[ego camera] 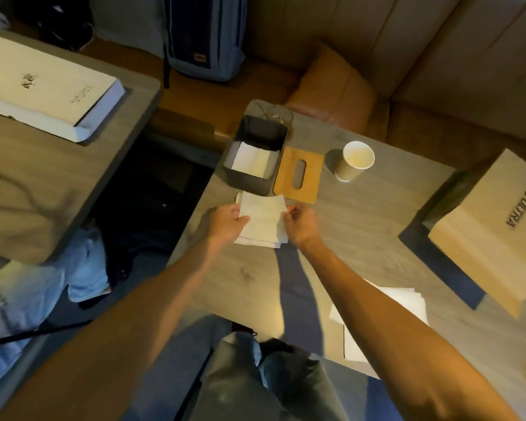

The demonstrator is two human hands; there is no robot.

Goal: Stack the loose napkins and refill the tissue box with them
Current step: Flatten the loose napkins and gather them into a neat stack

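Note:
A small stack of white napkins lies on the grey table, just in front of the dark tissue box. My left hand holds the stack's left edge with the thumb on top. At the stack's right edge, my right hand pinches the napkins with curled fingers. The box stands open, with some white napkins lying inside. Its wooden lid, with an oval slot, lies flat beside the box on the right. More loose napkins lie near my right forearm, partly hidden by it.
A paper cup stands right of the lid. A large cardboard box sits at the table's right edge. On a second table to the left rests a flat white box. A backpack and a sofa lie beyond.

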